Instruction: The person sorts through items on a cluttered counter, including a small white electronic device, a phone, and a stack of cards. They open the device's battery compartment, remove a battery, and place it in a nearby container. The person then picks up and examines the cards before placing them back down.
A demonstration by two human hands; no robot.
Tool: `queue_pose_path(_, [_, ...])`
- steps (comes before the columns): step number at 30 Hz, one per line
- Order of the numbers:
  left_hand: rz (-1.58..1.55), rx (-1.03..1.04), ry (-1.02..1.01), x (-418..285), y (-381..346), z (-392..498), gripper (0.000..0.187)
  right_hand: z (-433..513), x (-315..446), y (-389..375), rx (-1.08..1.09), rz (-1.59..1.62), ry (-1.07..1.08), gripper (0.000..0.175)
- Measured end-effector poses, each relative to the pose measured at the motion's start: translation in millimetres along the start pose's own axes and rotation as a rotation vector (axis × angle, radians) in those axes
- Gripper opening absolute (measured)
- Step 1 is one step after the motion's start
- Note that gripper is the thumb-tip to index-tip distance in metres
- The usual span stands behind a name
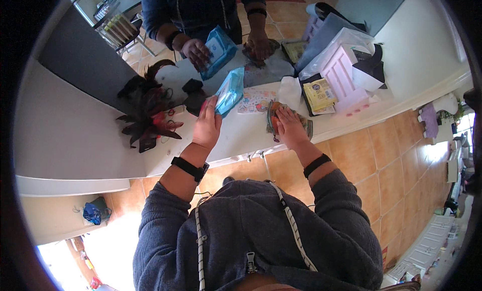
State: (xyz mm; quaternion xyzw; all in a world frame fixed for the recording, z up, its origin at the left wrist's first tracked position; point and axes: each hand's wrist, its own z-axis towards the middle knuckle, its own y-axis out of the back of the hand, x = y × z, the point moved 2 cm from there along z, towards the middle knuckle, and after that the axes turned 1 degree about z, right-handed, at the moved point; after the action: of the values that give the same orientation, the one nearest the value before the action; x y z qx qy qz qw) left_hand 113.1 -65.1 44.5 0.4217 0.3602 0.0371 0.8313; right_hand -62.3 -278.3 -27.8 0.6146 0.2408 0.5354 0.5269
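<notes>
A blue soft pack of wet wipes (230, 92) is gripped in my left hand (208, 127) and tilted above the white counter. My right hand (289, 126) lies with its fingers stretched over a multicoloured patterned fabric pouch (274, 116) near the counter's front edge; its palm side is hidden. Behind the pouch are a white sheet (289, 91) and a paper with small coloured drawings (256, 100). Just left of the wipes stands a small black object (194, 103).
A large mirror (260, 71) backs the counter (229, 140) and reflects both hands. Dark and red feathers (152, 121) lie at the left. On the right are yellow packets (320, 94) on a black tray and a pale pink panelled box (342, 74). Cabinet knobs (262, 154) project below the front edge.
</notes>
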Motion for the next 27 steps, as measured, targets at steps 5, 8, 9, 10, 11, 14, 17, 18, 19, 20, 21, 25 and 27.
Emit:
queue_pose_path(5, [-0.041,-0.028,-0.021,-3.8,-4.6,-4.9,0.048,-9.3,1.9,0.6,-0.012,-0.101,0.139,0.037])
queue_pose_path(8, [-0.032,-0.021,-0.001,-3.2,-2.3,-8.0,0.049,-17.0,16.6,-1.7,-0.102,-0.088,0.230,0.033])
queue_pose_path(9, [-0.023,-0.013,0.022,-2.9,-0.9,-9.3,0.049,-19.3,19.0,-1.0,-0.123,-0.051,0.228,0.032])
queue_pose_path(10, [-0.014,0.012,0.076,-2.3,-0.1,-10.8,0.049,-21.7,20.6,-0.5,-0.134,-0.016,0.224,0.031])
queue_pose_path(11, [-0.007,0.007,0.070,-3.2,1.3,-12.4,0.050,-23.7,21.0,0.5,-0.143,0.019,0.221,0.031])
queue_pose_path(14, [0.020,0.034,0.136,-2.5,7.1,-22.0,0.051,-28.2,16.9,3.1,-0.114,0.133,0.214,0.030])
queue_pose_path(17, [0.087,0.017,0.084,1.3,11.8,-36.4,0.052,-24.3,6.8,6.0,-0.215,0.326,-0.012,0.029])
queue_pose_path(18, [0.130,-0.010,0.007,3.9,14.1,-41.9,0.053,-23.0,7.0,8.6,-0.375,0.295,-0.006,0.029])
queue_pose_path(19, [0.173,-0.034,-0.070,7.3,16.5,-48.4,0.054,-21.5,6.0,10.0,-0.421,0.321,-0.052,0.030])
queue_pose_path(20, [0.195,0.020,-0.066,12.3,17.5,-56.3,0.057,-19.6,4.2,12.0,-0.450,0.348,-0.121,0.030])
queue_pose_path(21, [0.290,0.063,-0.095,16.8,17.8,-63.5,0.057,-18.6,2.3,14.2,-0.470,0.376,-0.208,0.031])
queue_pose_path(25, [0.554,0.249,-0.069,26.6,16.5,-86.7,0.059,-18.1,-3.3,26.7,-0.538,0.496,-0.284,0.036])
queue_pose_path(27, [0.785,0.463,0.059,21.2,18.1,-95.1,0.059,-24.5,-4.5,30.1,-0.558,0.497,-0.298,0.037])
